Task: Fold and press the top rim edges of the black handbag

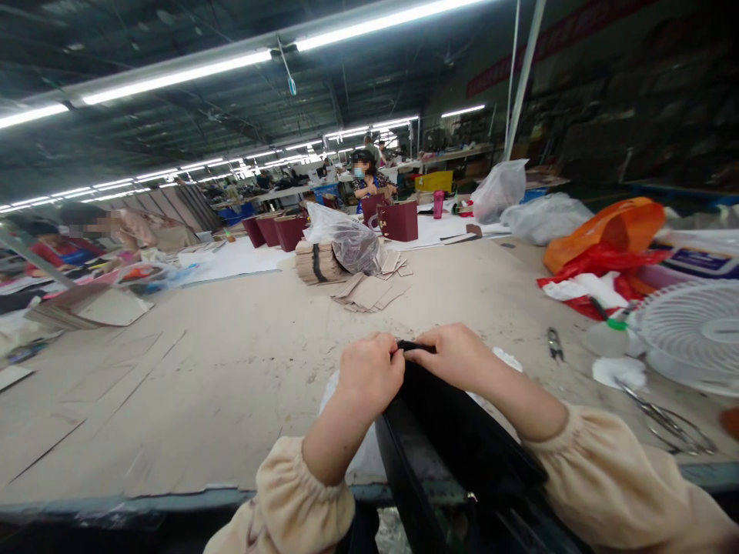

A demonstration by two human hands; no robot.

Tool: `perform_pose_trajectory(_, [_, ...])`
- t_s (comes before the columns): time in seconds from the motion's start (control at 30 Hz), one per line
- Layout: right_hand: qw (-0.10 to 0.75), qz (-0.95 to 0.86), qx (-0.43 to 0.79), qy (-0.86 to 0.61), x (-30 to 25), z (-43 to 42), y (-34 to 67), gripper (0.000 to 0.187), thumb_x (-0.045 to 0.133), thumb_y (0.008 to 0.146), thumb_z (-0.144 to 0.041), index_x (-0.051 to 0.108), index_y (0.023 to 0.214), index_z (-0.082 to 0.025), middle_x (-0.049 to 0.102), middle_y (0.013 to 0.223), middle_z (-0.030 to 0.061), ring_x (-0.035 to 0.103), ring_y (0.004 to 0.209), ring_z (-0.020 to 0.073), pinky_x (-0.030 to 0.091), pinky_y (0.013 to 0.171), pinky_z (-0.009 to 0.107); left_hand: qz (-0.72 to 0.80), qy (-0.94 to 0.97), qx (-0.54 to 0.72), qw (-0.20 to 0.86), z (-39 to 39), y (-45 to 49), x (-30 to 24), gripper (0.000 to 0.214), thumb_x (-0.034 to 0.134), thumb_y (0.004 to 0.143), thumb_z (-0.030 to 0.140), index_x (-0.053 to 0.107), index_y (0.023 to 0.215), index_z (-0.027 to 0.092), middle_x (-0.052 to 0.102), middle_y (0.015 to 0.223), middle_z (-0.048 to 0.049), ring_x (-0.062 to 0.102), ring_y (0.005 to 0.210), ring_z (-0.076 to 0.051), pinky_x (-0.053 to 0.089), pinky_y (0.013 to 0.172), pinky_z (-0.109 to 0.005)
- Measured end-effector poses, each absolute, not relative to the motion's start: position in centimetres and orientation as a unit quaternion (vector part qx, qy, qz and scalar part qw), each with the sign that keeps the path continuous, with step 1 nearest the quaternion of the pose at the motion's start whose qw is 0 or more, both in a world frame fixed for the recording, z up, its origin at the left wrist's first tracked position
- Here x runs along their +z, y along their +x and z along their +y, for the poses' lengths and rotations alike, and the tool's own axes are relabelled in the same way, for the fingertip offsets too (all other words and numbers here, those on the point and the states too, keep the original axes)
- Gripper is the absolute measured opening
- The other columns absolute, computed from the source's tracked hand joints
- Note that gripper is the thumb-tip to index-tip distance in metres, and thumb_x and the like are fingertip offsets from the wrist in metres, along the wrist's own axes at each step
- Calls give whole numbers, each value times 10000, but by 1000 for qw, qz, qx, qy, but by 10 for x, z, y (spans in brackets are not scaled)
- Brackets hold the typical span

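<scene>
My left hand (370, 372) and my right hand (453, 355) are both closed at the top edge of a black bag-like piece (456, 446) that rises from below the table's near edge. Their fingers pinch a thin black strap or edge (416, 347) stretched between them. A white plastic sheet (358, 454) lies under the black piece. Both forearms wear cream elastic-cuffed sleeves.
A worn cardboard-covered table (231, 362) carries stacked card pieces (369, 292), a bundle (316, 262), a clear bag (346, 238), small snips (555, 343), scissors (663, 419), a white fan (693, 331), orange and red bags (606, 231). Maroon boxes (398, 219) and other people sit far back.
</scene>
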State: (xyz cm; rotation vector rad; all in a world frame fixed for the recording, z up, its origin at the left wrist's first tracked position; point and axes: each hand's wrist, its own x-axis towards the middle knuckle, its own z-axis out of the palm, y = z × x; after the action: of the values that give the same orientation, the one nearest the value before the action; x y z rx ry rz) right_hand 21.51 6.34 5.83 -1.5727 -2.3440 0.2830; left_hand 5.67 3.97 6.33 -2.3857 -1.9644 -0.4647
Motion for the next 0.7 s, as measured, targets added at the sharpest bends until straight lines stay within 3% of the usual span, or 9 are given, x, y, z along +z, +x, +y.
perform_pose_trajectory(0.7, [102, -826, 33, -554, 63, 69, 212, 383, 390, 852, -438, 681, 693, -247, 691, 724, 23, 595, 694, 168, 278, 540, 272, -611, -775, -156, 49, 43, 59, 62, 138, 504, 793, 280, 595, 710, 218, 663, 752, -5, 592, 697, -163, 348, 598, -272])
